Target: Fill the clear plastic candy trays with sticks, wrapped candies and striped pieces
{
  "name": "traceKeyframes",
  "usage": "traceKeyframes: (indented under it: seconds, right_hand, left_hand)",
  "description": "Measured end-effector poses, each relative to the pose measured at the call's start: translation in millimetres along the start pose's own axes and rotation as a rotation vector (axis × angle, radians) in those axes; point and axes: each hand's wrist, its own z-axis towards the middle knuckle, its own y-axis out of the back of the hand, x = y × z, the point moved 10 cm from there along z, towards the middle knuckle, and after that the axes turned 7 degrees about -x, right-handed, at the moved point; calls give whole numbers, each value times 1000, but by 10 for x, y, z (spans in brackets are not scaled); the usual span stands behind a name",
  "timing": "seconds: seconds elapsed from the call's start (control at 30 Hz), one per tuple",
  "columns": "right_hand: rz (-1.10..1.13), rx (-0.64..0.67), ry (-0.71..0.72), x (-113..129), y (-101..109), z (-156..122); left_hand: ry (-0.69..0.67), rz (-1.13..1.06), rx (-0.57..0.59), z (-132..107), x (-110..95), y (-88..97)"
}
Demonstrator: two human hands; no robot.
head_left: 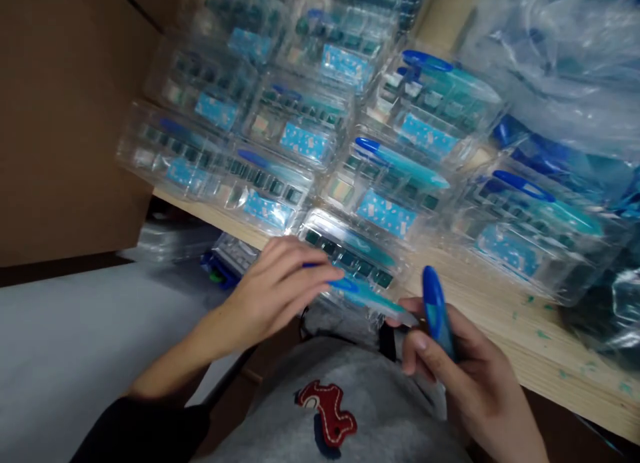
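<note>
My left hand [285, 289] is closed, its fingertips on the blue end of a blue-and-teal pen [373, 301]. That pen points right and slightly down, and its far tip meets the fingers of my right hand [470, 376]. Curled in my right hand is a second pen [434, 301], whose rounded dark-blue end stands up above the fingers; its lower part is hidden in the palm. Just beyond my hands, an open clear blister pack [350, 249] lies at the table's near edge, with a row of dark compartments and a teal strip. Motion blurs the details.
Several clear packs, each with a pen and a light-blue patterned piece [386, 213], cover the wooden table [500, 303]. Clear plastic bags [565, 69] are heaped at the right. Small teal scraps [543, 334] lie near the front edge. A brown carton [70, 129] stands left.
</note>
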Motion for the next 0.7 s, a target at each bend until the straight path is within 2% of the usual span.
traceKeyframes:
  seconds: [0.07, 0.13, 0.23, 0.33, 0.43, 0.5, 0.6, 0.67, 0.7]
  right_hand:
    - [29, -105, 47, 64, 106, 27]
    - [38, -146, 74, 99, 176, 33]
    - [62, -154, 43, 82, 202, 10]
    - [167, -82, 31, 125, 75, 1]
    - [215, 95, 94, 268, -171, 37]
    - [179, 195, 142, 347, -302, 62]
    - [26, 335, 154, 336, -451, 54]
    - [-107, 384, 139, 258, -461, 35]
    - [-165, 369, 137, 221, -417, 40]
  left_hand:
    - [-8, 87, -60, 91, 145, 30]
    - [-42, 175, -96, 185, 245, 15]
    - [-80, 237, -94, 263, 292, -47]
    - [-17, 169, -95, 262, 263, -17]
    - [38, 44, -108, 247, 117, 46]
    - [-53, 46, -126, 259, -119, 59]
    - [-266, 138, -128, 257, -482, -3]
    - [-321, 156, -114, 230, -544, -30]
    - [-313, 154, -106, 208, -505, -17]
